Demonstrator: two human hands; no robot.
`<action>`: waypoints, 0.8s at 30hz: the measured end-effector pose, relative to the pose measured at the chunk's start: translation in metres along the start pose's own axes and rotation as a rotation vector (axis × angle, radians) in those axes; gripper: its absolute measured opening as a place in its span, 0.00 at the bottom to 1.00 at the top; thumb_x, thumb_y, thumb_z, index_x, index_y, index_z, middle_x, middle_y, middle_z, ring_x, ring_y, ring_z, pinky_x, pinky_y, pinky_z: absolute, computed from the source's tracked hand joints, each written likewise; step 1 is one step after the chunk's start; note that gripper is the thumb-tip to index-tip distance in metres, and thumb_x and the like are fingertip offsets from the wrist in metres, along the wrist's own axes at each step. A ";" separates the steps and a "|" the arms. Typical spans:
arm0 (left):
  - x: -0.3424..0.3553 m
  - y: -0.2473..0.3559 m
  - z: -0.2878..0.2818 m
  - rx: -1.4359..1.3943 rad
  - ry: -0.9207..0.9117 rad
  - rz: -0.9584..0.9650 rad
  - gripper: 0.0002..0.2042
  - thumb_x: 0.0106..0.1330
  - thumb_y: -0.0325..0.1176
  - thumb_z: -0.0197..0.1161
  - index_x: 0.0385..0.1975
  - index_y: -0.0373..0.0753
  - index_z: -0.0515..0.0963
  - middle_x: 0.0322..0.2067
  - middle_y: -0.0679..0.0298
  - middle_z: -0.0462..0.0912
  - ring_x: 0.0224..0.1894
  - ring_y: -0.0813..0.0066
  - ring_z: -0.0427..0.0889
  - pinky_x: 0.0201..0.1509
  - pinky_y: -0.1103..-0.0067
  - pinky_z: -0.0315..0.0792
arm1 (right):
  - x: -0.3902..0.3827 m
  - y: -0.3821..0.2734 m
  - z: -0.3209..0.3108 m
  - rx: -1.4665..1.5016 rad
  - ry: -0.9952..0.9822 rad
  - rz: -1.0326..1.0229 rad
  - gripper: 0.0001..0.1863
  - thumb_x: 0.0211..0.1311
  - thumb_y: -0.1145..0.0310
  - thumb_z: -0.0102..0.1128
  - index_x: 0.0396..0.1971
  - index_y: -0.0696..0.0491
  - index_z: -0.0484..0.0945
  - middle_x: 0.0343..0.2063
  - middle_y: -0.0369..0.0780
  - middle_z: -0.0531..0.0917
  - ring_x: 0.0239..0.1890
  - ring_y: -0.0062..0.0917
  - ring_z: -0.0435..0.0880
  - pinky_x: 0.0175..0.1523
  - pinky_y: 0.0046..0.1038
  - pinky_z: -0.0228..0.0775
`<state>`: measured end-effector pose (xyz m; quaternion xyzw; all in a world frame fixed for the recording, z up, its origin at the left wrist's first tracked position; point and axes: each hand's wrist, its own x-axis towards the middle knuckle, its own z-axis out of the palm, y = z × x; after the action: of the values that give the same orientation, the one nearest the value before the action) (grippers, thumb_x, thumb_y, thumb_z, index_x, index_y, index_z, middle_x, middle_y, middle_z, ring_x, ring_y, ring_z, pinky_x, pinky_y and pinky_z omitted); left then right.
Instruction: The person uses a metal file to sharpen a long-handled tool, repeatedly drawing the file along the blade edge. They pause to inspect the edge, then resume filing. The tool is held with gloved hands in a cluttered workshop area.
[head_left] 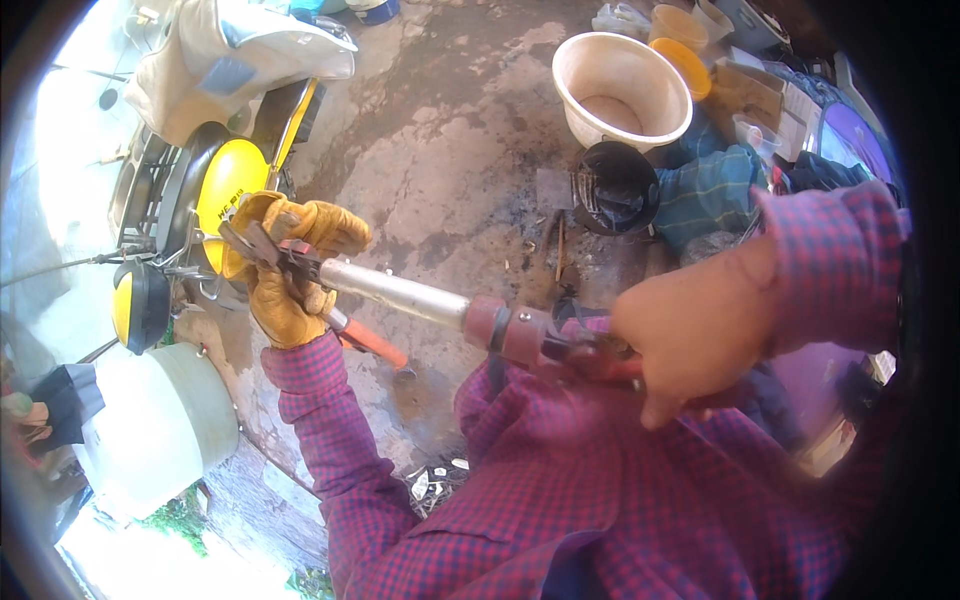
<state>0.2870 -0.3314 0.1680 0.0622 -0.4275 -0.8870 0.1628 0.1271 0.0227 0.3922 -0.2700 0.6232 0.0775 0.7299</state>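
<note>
My left hand point(285, 308), in a tan leather work glove, is closed around the dark metal head point(298, 258) of a long tool. An orange-handled tool point(372, 345) hangs below it from the same grip. Another tan glove, or a loose part of one point(335, 225), shows above my fingers; I cannot tell which. The silver shaft point(393, 289) runs to a maroon fitting point(505, 322) and red handle parts at my right. My bare right hand point(680, 335) grips this handle end, partly hiding it. My plaid shirt fills the lower middle, behind the handle.
A yellow-and-black motorbike point(235, 180) with a pale cover point(210, 70) stands left, above a translucent tub point(200, 410). A cream basin point(620, 60), blackened pot point(615, 200), yellow containers point(685, 70), cardboard point(750, 95) and teal cloth point(710, 190) crowd the upper right of the stained floor point(430, 150).
</note>
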 end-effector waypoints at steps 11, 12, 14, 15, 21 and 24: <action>-0.012 -0.009 0.029 0.076 0.138 -0.004 0.20 0.74 0.52 0.64 0.48 0.39 0.81 0.26 0.66 0.83 0.13 0.79 0.66 0.14 0.79 0.57 | 0.002 0.005 0.027 -0.034 0.282 0.048 0.19 0.55 0.61 0.67 0.37 0.63 0.85 0.30 0.54 0.88 0.37 0.46 0.90 0.43 0.42 0.83; -0.010 -0.010 0.029 0.075 0.103 -0.005 0.20 0.74 0.52 0.64 0.48 0.40 0.81 0.26 0.67 0.83 0.13 0.79 0.66 0.15 0.79 0.57 | 0.005 0.006 0.030 -0.031 0.325 0.002 0.17 0.54 0.64 0.64 0.35 0.65 0.85 0.31 0.56 0.88 0.38 0.47 0.90 0.43 0.43 0.83; -0.008 -0.011 0.029 0.024 0.064 -0.015 0.19 0.75 0.51 0.63 0.49 0.42 0.81 0.26 0.67 0.83 0.13 0.80 0.64 0.15 0.79 0.57 | 0.010 0.008 0.036 -0.004 0.384 -0.056 0.15 0.54 0.68 0.60 0.34 0.66 0.85 0.31 0.58 0.87 0.39 0.49 0.90 0.44 0.44 0.83; -0.006 -0.011 0.029 -0.016 0.028 -0.033 0.18 0.75 0.51 0.63 0.50 0.42 0.81 0.27 0.67 0.83 0.13 0.80 0.63 0.15 0.79 0.57 | 0.012 0.009 0.038 0.018 0.400 -0.069 0.15 0.54 0.69 0.59 0.33 0.66 0.85 0.31 0.59 0.87 0.39 0.50 0.90 0.45 0.44 0.82; -0.001 -0.012 0.037 -0.169 0.200 0.025 0.19 0.75 0.53 0.62 0.48 0.43 0.82 0.31 0.66 0.83 0.13 0.85 0.57 0.14 0.82 0.53 | 0.033 0.013 0.040 0.005 0.468 -0.080 0.15 0.53 0.70 0.58 0.33 0.65 0.86 0.31 0.59 0.86 0.40 0.51 0.89 0.46 0.46 0.81; 0.000 -0.013 0.043 -0.164 0.145 0.073 0.20 0.75 0.54 0.63 0.48 0.43 0.82 0.31 0.67 0.83 0.13 0.85 0.57 0.14 0.83 0.51 | 0.047 0.015 0.042 -0.022 0.539 -0.099 0.15 0.53 0.70 0.58 0.34 0.63 0.87 0.32 0.58 0.87 0.40 0.51 0.89 0.46 0.46 0.81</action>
<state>0.2736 -0.2925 0.1850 0.0970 -0.3426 -0.9057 0.2302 0.1666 0.0451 0.3465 -0.3190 0.7801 -0.0258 0.5376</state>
